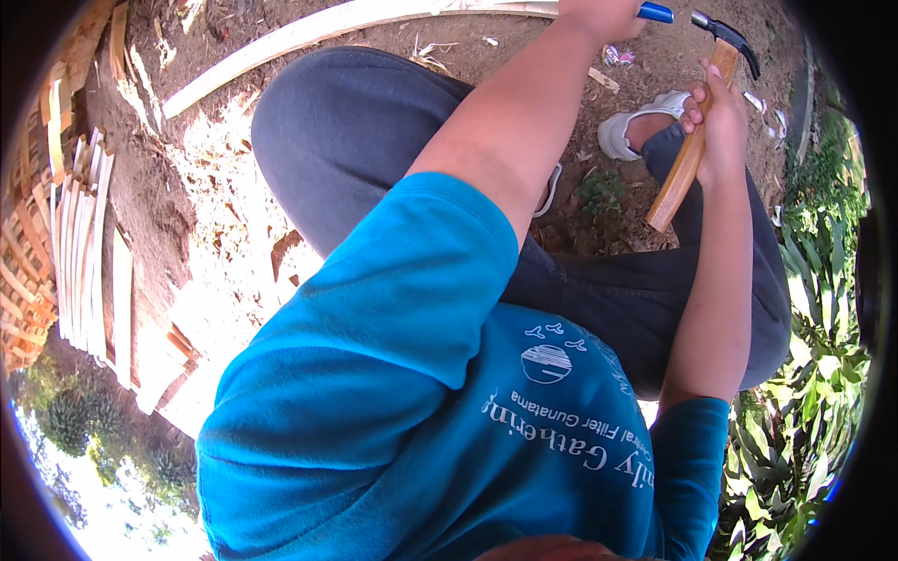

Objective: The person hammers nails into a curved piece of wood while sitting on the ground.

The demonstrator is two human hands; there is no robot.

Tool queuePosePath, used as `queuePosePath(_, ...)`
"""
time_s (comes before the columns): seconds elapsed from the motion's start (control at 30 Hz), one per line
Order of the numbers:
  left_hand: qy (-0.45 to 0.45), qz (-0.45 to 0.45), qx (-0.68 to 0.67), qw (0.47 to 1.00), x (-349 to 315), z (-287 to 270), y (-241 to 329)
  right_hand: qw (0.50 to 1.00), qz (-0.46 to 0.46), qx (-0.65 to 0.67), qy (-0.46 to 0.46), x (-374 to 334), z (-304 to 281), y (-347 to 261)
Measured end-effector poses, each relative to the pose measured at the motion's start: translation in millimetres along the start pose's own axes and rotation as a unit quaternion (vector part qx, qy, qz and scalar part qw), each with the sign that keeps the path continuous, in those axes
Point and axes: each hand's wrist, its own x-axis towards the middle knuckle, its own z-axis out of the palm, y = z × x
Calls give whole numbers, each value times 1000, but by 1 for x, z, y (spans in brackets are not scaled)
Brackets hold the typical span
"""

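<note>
My left hand (610, 17), partly cut off by the top edge, is closed around a blue tool handle (657, 12). Only the handle's end shows, so the tool's kind and working end stay hidden. A long pale wooden strip (318, 30) runs along the ground beside that hand. In my right hand (724, 131) is a claw hammer (683, 182), gripped partway up its wooden handle. Its dark head points up, with the silver striking face turned toward the blue handle and a small gap between them.
I sit on bare soil with bent legs, a white shoe (615, 136) below the hammer. Several cut wooden strips (86, 252) are stacked at the left, beside woven slats (23, 280). Leafy plants (809, 393) line the right side. A small wood chip (603, 79) lies near my left hand.
</note>
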Motion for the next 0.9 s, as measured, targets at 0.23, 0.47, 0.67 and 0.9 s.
queuePosePath(0.23, -10, 2, 17, 1000, 0, 4, -2, 999, 24, -40, 6, 9, -5, 9)
queuePosePath(0.47, -40, -22, 26, 999, 1, 6, -5, 1000, 17, -21, -1, 11, -4, 12)
queuePosePath(0.67, -22, -13, 13, 1000, 1, 10, -9, 999, 33, -7, 12, 11, -1, 10)
queuePosePath(0.9, -11, -15, 4, 1000, 2, 3, -9, 996, 60, -28, -63, 15, -9, 3)
